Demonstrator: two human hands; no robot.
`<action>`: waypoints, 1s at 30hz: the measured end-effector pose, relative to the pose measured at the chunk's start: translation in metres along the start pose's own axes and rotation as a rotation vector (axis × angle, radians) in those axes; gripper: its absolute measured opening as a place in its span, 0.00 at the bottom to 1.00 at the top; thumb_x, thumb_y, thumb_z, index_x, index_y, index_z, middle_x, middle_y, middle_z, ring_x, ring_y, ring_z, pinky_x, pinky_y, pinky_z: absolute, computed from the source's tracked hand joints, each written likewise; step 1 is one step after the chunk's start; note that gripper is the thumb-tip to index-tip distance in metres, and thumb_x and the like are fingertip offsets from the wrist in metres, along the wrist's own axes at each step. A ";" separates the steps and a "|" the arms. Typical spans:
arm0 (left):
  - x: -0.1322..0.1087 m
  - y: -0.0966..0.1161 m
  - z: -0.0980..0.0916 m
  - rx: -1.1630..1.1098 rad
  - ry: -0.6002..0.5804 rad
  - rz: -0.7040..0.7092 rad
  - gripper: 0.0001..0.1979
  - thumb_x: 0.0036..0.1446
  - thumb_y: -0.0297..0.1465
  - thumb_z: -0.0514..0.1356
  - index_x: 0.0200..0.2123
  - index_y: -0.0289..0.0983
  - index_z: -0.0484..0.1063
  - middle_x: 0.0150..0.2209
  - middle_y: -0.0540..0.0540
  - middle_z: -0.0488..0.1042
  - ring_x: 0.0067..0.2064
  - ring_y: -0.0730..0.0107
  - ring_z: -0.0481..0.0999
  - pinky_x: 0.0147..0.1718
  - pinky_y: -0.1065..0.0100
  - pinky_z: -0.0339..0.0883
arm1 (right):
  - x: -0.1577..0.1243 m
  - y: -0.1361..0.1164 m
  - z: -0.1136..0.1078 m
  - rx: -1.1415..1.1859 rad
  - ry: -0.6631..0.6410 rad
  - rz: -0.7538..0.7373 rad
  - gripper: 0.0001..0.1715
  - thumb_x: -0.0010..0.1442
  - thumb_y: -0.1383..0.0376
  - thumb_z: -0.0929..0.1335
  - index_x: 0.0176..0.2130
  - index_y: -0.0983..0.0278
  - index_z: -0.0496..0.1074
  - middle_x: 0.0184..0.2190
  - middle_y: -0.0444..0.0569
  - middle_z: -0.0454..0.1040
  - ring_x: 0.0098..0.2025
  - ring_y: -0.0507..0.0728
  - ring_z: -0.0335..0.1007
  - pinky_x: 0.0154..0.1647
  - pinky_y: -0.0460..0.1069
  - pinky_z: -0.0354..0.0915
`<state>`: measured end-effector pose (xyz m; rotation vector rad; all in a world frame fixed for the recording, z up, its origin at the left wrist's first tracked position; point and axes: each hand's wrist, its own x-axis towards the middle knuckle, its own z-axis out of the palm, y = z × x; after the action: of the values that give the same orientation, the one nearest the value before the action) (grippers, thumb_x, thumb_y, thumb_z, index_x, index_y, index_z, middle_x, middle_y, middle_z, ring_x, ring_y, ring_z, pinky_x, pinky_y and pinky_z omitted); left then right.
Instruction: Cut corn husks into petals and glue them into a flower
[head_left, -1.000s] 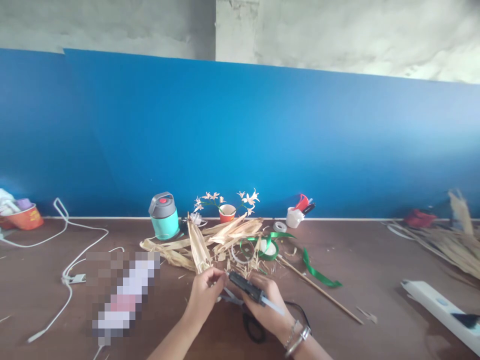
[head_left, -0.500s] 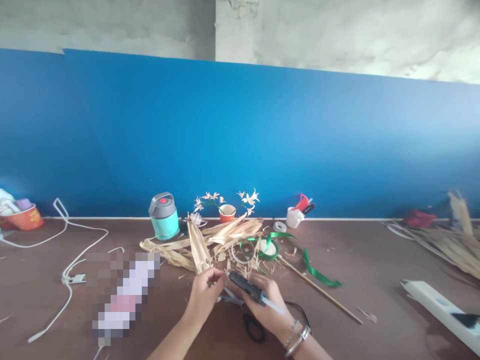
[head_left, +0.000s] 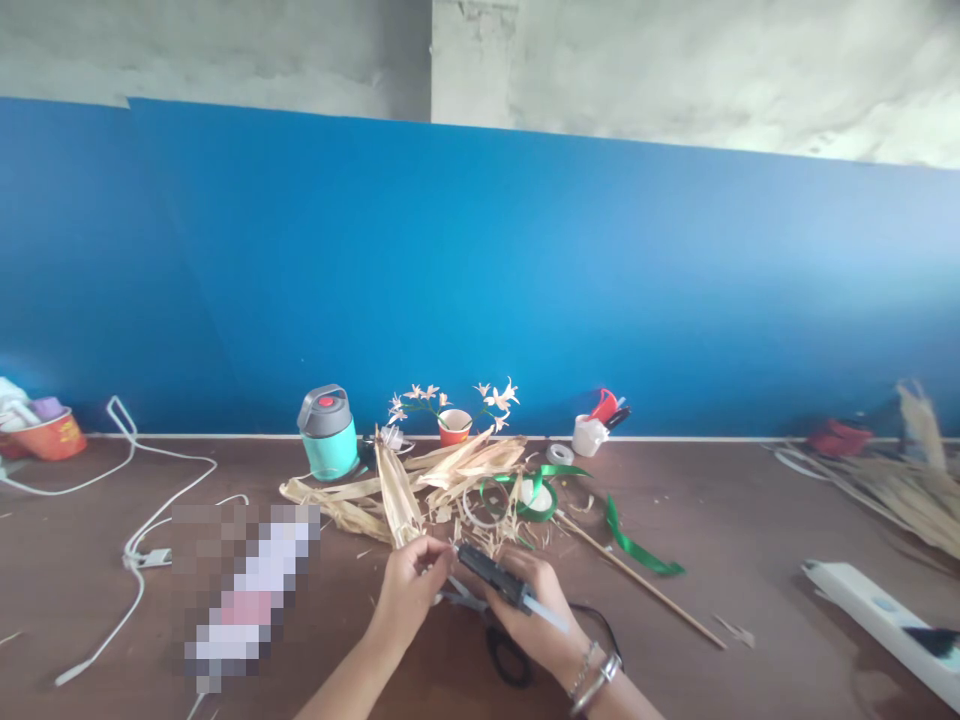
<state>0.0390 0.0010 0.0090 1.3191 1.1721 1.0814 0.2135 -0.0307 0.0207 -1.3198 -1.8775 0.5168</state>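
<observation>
My right hand [head_left: 536, 600], a bracelet and a bangle at its wrist, is wrapped round a black hot glue gun [head_left: 489, 570]. A translucent glue stick [head_left: 546, 612] pokes out of the gun's back end. The nozzle points left, close to the fingertips of my left hand [head_left: 411, 580]. Those fingers are pinched together; what they hold is too small to make out. Just beyond them lies a dried corn husk [head_left: 397, 492], in front of a pile of more husks [head_left: 472, 465] and torn scraps.
Behind the pile stand an orange paper cup [head_left: 454, 432] with white flower sprays and a turquoise flask [head_left: 330, 450]. Green ribbon [head_left: 637, 545], a thin stick [head_left: 649, 585] and a tape roll [head_left: 559, 454] lie to the right. Scissors [head_left: 508, 655] rest under my right hand; a white power strip [head_left: 877, 620] is far right.
</observation>
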 end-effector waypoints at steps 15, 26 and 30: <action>0.000 0.001 0.000 0.005 -0.002 -0.032 0.16 0.48 0.42 0.59 0.24 0.33 0.72 0.19 0.52 0.66 0.21 0.76 0.64 0.16 0.77 0.59 | -0.001 0.003 0.001 -0.020 -0.014 0.012 0.08 0.51 0.70 0.65 0.22 0.64 0.63 0.22 0.44 0.69 0.25 0.51 0.64 0.28 0.44 0.58; -0.001 0.004 0.001 0.007 -0.005 -0.037 0.14 0.48 0.40 0.59 0.24 0.33 0.72 0.18 0.53 0.63 0.20 0.77 0.62 0.16 0.77 0.59 | 0.000 0.004 0.001 -0.013 0.020 0.014 0.09 0.52 0.68 0.65 0.21 0.64 0.66 0.21 0.45 0.70 0.25 0.52 0.64 0.27 0.44 0.59; -0.001 0.006 0.001 0.020 -0.002 -0.026 0.14 0.48 0.39 0.59 0.24 0.33 0.72 0.18 0.52 0.65 0.20 0.77 0.63 0.15 0.77 0.59 | -0.001 0.007 0.002 -0.009 0.026 0.021 0.09 0.52 0.67 0.65 0.21 0.64 0.67 0.21 0.45 0.71 0.24 0.51 0.65 0.28 0.44 0.60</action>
<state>0.0401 -0.0002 0.0145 1.3168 1.1985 1.0514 0.2159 -0.0287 0.0143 -1.3471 -1.8487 0.4999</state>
